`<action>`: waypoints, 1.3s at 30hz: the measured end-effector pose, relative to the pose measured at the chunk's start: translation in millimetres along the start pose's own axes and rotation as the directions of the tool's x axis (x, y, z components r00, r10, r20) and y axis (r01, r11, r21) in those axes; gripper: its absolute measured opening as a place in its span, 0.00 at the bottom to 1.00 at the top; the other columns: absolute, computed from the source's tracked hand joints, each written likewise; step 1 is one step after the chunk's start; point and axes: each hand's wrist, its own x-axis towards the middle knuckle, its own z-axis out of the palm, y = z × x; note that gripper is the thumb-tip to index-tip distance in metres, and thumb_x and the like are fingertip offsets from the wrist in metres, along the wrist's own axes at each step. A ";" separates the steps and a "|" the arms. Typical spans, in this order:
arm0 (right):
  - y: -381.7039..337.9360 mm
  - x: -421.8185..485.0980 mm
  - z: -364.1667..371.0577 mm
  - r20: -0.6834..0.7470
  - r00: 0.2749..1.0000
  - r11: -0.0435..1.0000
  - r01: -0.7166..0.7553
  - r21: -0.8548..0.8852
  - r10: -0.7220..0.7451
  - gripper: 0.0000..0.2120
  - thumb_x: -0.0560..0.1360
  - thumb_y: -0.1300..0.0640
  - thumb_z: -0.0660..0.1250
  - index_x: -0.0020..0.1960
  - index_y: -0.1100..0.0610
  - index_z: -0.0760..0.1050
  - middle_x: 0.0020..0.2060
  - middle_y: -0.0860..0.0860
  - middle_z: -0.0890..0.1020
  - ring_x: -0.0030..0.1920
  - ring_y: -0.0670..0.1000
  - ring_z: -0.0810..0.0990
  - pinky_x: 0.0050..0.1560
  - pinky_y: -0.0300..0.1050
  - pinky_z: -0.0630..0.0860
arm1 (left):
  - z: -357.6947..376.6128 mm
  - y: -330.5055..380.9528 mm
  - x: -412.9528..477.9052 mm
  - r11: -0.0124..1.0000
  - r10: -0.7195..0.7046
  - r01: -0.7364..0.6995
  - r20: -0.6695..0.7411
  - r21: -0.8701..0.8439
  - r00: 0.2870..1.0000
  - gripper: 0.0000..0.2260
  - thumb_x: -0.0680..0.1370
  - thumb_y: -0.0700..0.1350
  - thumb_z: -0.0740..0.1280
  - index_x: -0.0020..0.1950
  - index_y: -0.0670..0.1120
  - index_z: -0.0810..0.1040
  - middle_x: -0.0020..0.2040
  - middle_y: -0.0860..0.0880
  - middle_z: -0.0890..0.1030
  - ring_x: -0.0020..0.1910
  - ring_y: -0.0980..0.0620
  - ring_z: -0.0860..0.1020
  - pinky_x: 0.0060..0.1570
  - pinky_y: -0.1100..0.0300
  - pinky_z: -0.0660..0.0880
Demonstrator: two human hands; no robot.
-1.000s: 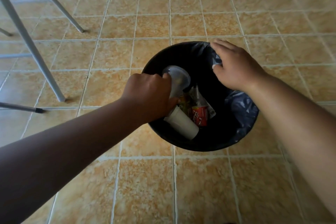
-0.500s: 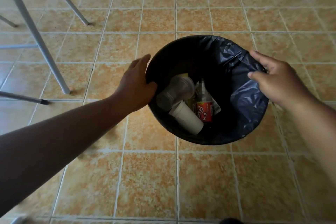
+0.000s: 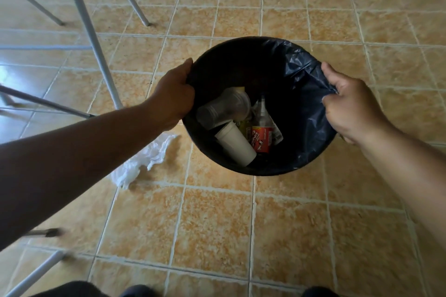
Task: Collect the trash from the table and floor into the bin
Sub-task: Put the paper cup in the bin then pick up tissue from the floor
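A round black bin (image 3: 231,55) lined with a dark bag (image 3: 301,75) stands on the tiled floor. Inside lie a clear plastic cup (image 3: 224,108), a white cup (image 3: 235,143), a small bottle with a red label (image 3: 261,128) and some wrappers. My left hand (image 3: 172,96) grips the bin's left rim. My right hand (image 3: 353,106) pinches the bag at the right rim. A crumpled white tissue or plastic (image 3: 147,159) lies on the floor left of the bin, partly hidden under my left forearm.
Grey metal table or chair legs (image 3: 89,31) stand at the upper left, and more legs (image 3: 36,275) cross the lower left. Orange floor tiles (image 3: 241,224) stretch below and to the right of the bin. My dark shoes show at the bottom edge.
My left hand let go of the clear cup into the bin, then took the left rim. My right hand moved from over the bin to the right rim and closed on the bag. The white tissue came into view.
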 end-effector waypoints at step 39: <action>-33.4 20.1 56.2 0.065 0.877 0.780 0.455 -0.430 -0.476 0.29 0.78 0.55 0.67 0.75 0.66 0.64 0.76 0.58 0.63 0.76 0.56 0.62 0.72 0.42 0.57 | -48.2 -64.7 -3.5 0.981 0.190 -0.189 0.012 -0.053 0.982 0.26 0.76 0.51 0.60 0.75 0.53 0.67 0.63 0.49 0.79 0.63 0.50 0.77 0.65 0.44 0.73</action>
